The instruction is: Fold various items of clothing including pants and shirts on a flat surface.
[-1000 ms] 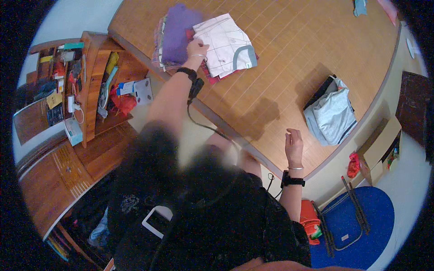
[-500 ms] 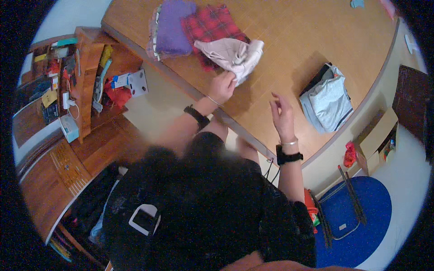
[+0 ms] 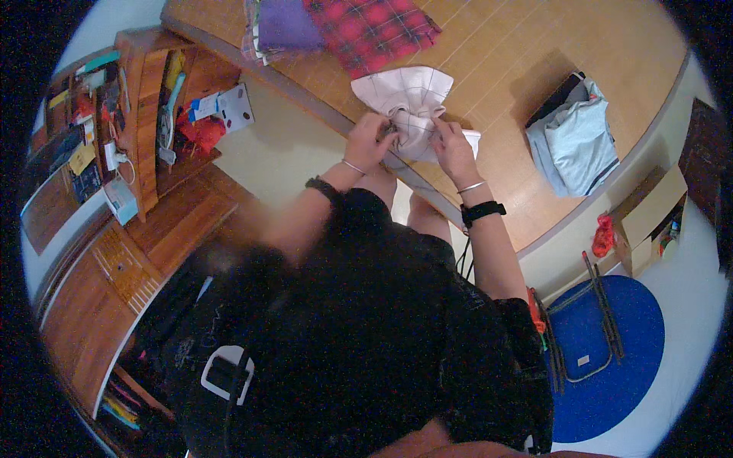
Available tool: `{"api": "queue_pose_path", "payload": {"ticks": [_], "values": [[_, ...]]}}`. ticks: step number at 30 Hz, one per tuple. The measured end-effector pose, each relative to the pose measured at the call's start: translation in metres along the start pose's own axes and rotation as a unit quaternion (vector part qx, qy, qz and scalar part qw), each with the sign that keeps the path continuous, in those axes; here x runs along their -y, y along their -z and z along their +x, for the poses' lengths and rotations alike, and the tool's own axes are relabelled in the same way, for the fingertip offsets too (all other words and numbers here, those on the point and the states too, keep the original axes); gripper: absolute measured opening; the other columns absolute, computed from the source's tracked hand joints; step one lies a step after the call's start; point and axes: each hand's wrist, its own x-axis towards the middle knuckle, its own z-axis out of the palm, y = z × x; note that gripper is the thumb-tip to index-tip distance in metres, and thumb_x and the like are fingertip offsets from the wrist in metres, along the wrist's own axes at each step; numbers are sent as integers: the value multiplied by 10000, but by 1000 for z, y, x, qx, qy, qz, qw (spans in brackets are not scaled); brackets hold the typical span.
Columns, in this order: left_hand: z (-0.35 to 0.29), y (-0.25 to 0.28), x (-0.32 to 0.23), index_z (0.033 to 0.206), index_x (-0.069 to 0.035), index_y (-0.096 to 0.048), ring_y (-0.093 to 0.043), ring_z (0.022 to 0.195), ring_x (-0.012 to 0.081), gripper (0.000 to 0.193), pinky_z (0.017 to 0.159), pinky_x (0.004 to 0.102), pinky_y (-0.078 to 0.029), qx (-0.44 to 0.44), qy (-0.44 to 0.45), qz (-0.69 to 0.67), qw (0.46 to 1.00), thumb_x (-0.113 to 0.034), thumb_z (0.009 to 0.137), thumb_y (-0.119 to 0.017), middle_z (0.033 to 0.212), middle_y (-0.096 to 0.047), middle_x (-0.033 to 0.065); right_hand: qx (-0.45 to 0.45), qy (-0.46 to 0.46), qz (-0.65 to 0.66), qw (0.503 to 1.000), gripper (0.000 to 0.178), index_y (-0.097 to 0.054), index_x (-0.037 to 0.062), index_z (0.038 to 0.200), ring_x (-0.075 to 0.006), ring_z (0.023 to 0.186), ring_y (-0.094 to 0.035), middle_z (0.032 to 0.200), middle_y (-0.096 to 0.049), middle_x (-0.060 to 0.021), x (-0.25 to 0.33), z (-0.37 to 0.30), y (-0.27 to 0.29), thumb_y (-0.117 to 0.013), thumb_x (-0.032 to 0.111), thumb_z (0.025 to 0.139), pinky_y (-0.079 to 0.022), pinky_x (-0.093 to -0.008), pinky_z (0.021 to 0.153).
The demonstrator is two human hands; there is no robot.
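A pale pink cloth garment (image 3: 408, 91) with thin dark check lines lies bunched on the wooden table, close to its near edge. My left hand (image 3: 369, 142) has its fingers curled on the garment's left side. On the other side, my right hand (image 3: 456, 153) pinches the cloth between thumb and fingers. Some fingertips are hidden in the folds. Beyond the garment lies a red and black plaid cloth (image 3: 370, 34), beside a folded purple cloth (image 3: 286, 27) on a small pile. A folded light grey garment (image 3: 573, 145) rests to the right, over a black one (image 3: 553, 99).
The table (image 3: 496, 46) has a curved edge on the right. Below it are a blue round folding table (image 3: 611, 359) with metal legs and an open cardboard box (image 3: 649, 214). Wooden shelves (image 3: 145, 114) filled with small items stand at the left.
My right hand has moved left onto the pale pink garment, which is now nearer the table edge and gathered between both hands. Before, only my left hand held it, over the plaid cloth.
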Motion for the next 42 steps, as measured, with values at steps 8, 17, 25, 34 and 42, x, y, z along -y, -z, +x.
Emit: {"api": "queue_pose_path", "payload": {"ticks": [8,17,25,34,42], "values": [[30,10,10,1006,-30,-509,-534,875,318,408,733,370,-446,-45,-6,59,997,-214,697,-702,934,-535,152,-19,27,-17,999,361,-531,72,1121,-330,896,-560,1014,-541,-153,7,-2,12,-602,126,771,-465,-391,751],[34,3,7,983,-35,-518,-539,855,298,369,722,360,-449,-1,14,50,999,-173,690,-695,900,-547,135,-93,137,12,986,269,-569,33,1026,-327,933,-541,982,-584,-155,29,44,7,-593,106,768,-429,-394,812],[33,-6,2,954,-28,-519,-553,833,288,316,711,355,-451,-61,67,-20,996,-77,676,-662,882,-551,135,-37,190,7,981,204,-611,51,929,-314,883,-566,896,-616,-138,45,77,-7,-578,70,728,-454,-391,771],[37,-13,-2,1019,-12,-451,-510,888,329,416,760,370,-435,-52,187,-41,980,-5,637,-614,976,-475,172,-3,145,-79,986,187,-622,71,886,-299,841,-579,861,-620,-131,57,85,-19,-550,68,713,-460,-396,746],[46,-25,3,1059,10,-383,-444,1019,407,455,848,424,-395,-111,118,108,981,28,642,-565,1095,-401,229,-50,-58,197,977,188,-597,30,904,-284,703,-607,818,-619,-152,22,98,-29,-493,21,748,-485,-359,647]]}}
